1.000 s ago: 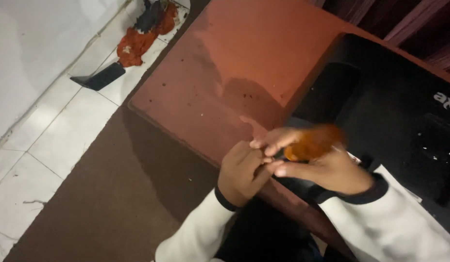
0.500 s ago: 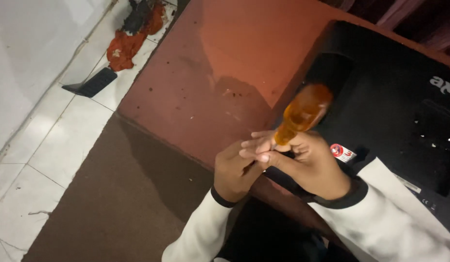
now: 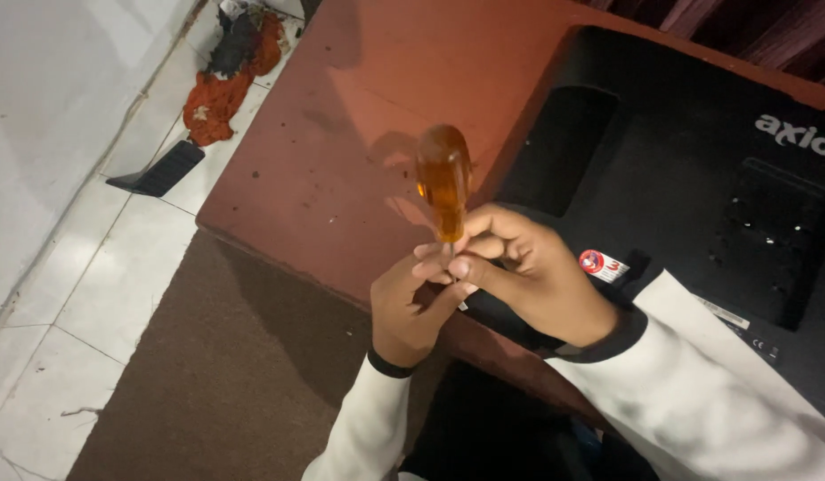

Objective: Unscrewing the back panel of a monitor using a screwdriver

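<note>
Both hands share a narrow fingertip grip on the amber-handled screwdriver: right hand pinching below the handle, left hand at the shaft, over the table edge beside the black monitor back. Such a light pinch could slip, dropping the screwdriver onto the monitor back.

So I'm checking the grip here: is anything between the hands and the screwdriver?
Nothing visible. Both hands already touch the screwdriver just below its amber handle: right hand pinches it from the right, left hand from below. The shaft and tip are hidden behind the fingers.
</note>
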